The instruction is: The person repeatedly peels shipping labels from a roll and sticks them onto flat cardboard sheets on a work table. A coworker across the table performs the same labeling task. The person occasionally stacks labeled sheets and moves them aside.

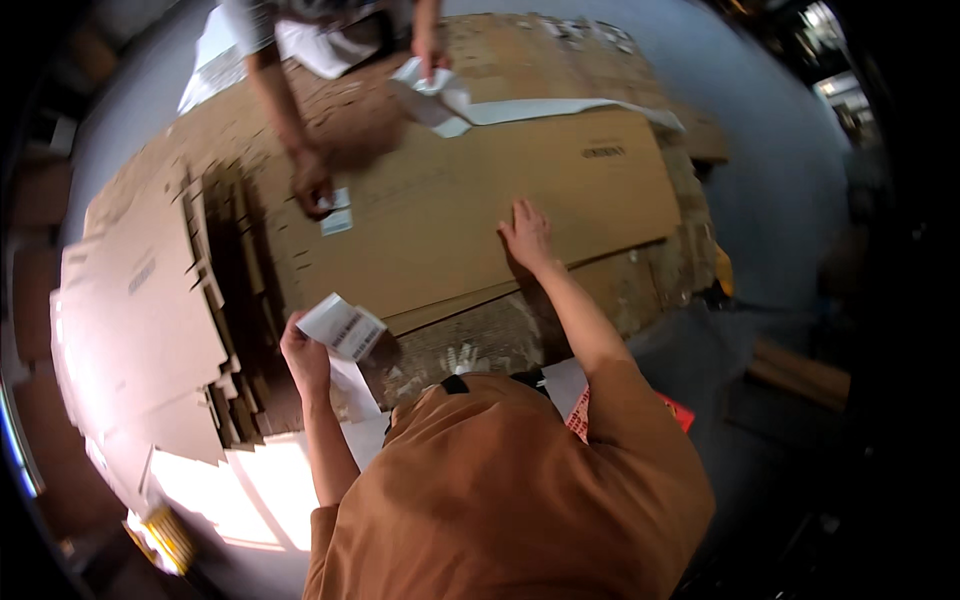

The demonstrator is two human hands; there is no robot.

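Note:
My left hand (305, 360) is closed on a strip of white labels (343, 327) printed with dark barcodes. Part of that strip hangs down beside my wrist. Fingers spread, my right hand (528, 238) rests on a flat brown cardboard sheet (440, 235) and holds nothing. Across the table, a co-worker's hand (312, 187) touches a small white label (337, 213) near the left end of the sheet. The co-worker's other hand (428, 55) grips a curling white paper strip (540, 110), which lies along the sheet's far edge.
Stacked flattened cartons (145, 310) with slotted edges stand to the left. Worn brown board (500, 50) shows beyond the sheet. A yellow object (168, 540) is at the lower left, and a red printed item (580, 415) lies partly hidden by my right sleeve.

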